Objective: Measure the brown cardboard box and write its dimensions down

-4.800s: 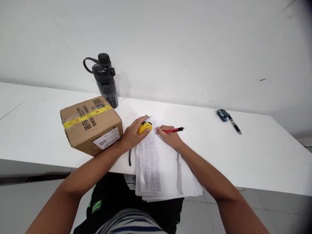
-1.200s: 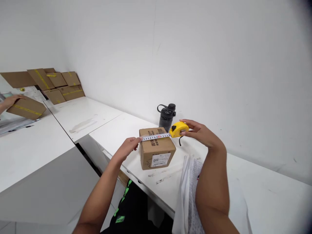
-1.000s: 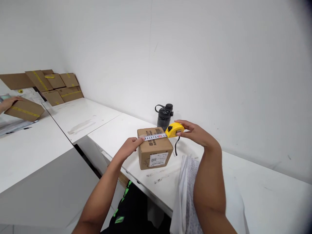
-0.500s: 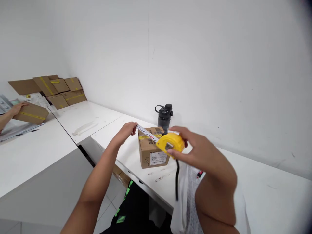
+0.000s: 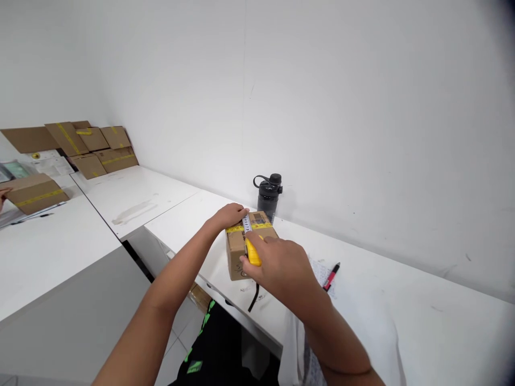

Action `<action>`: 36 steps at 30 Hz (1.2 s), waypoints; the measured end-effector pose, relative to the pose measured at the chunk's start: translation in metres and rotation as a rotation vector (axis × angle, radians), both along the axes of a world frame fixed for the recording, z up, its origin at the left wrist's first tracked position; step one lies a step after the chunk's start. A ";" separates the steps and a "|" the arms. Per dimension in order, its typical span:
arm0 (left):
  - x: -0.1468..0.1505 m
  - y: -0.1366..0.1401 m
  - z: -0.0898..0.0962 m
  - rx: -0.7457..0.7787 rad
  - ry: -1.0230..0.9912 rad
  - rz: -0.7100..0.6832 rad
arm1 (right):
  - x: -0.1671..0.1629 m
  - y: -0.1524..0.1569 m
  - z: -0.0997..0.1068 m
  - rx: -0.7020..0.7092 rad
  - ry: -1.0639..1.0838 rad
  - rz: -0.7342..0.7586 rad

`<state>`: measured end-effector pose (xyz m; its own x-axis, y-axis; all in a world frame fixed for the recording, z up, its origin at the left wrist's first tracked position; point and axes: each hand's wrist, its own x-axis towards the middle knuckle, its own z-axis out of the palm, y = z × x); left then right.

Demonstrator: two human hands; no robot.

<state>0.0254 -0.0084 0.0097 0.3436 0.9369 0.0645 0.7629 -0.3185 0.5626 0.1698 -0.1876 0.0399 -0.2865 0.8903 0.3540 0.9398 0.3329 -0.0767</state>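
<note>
A small cardboard box [image 5: 234,257] with yellow tape across its top stands on the white table. My right hand [image 5: 277,262] is closed around a yellow tape measure [image 5: 253,253] at the box's near top edge. From its case a short length of white blade [image 5: 247,222] runs over the box top, away from me. My left hand [image 5: 231,215] pinches the blade's free end at the far left edge of the top. A black wrist strap [image 5: 254,298] hangs from the tape measure. My right hand hides part of the box's front.
Behind the box stands a dark bottle [image 5: 268,194]. A red pen [image 5: 331,276] and written paper [image 5: 319,271] lie to the right. Taped cardboard boxes [image 5: 92,150] are stacked at the far left, where another person's hand [image 5: 3,196] touches a carton [image 5: 36,194].
The tape measure has swung left and down onto the box, and less blade shows. My left hand has moved right to the box's far edge. The other person's carton has shifted left.
</note>
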 end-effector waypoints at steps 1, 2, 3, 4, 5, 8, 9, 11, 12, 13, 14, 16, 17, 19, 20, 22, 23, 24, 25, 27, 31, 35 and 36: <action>-0.001 -0.001 0.000 -0.001 0.001 0.004 | 0.000 0.000 0.000 -0.006 0.002 -0.001; -0.002 -0.002 -0.001 -0.002 -0.002 0.007 | 0.000 0.000 0.000 -0.010 0.004 0.000; -0.002 -0.003 -0.001 -0.003 -0.008 0.009 | 0.000 0.001 0.000 -0.014 0.005 0.003; -0.002 -0.003 -0.002 -0.004 -0.015 0.010 | 0.000 0.001 0.000 -0.016 0.005 0.006; -0.002 -0.003 -0.003 -0.004 -0.022 0.012 | 0.000 0.001 0.000 -0.014 0.003 0.010; -0.002 -0.003 -0.005 -0.006 -0.044 0.017 | 0.001 0.002 -0.002 -0.002 0.004 0.017; -0.003 -0.003 -0.006 -0.006 -0.051 0.019 | 0.001 0.002 -0.002 0.002 0.007 0.020; -0.004 -0.003 -0.007 -0.003 -0.067 0.025 | 0.002 0.002 -0.003 0.009 0.017 0.026; -0.004 -0.003 -0.008 -0.002 -0.075 0.029 | 0.002 0.002 -0.003 0.017 0.022 0.033; -0.005 -0.003 -0.009 0.000 -0.084 0.032 | 0.002 0.002 -0.003 0.027 0.025 0.041; -0.006 -0.003 -0.010 0.003 -0.094 0.033 | 0.002 0.002 -0.003 0.037 0.025 0.049; -0.007 -0.004 -0.011 0.009 -0.114 0.034 | 0.003 0.002 -0.003 0.055 0.015 0.057; -0.008 -0.005 -0.011 0.013 -0.124 0.034 | 0.004 0.003 -0.003 0.061 0.010 0.055; -0.010 -0.006 -0.012 0.019 -0.140 0.036 | 0.006 0.006 -0.004 0.070 0.011 0.046; -0.011 -0.006 -0.013 0.022 -0.147 0.039 | 0.008 0.009 -0.004 0.075 0.017 0.043; -0.012 -0.006 -0.014 0.025 -0.157 0.043 | 0.013 0.015 -0.004 0.075 0.036 0.042; -0.012 -0.006 -0.014 0.027 -0.160 0.045 | 0.015 0.019 -0.004 0.073 0.050 0.039; -0.013 -0.005 -0.015 0.029 -0.163 0.047 | 0.017 0.024 -0.005 0.069 0.064 0.036; -0.013 -0.005 -0.016 0.032 -0.165 0.048 | 0.018 0.029 -0.005 0.067 0.080 0.033; -0.013 -0.003 -0.017 0.039 -0.169 0.049 | 0.018 0.041 -0.007 0.078 0.114 0.027; -0.012 -0.002 -0.018 0.051 -0.184 0.046 | 0.011 0.065 -0.015 0.111 0.147 0.008; -0.011 -0.003 -0.021 0.049 -0.223 0.049 | 0.004 0.082 -0.025 0.038 0.164 -0.020; -0.011 -0.003 -0.022 0.050 -0.231 0.053 | 0.004 0.085 -0.027 0.013 0.164 -0.022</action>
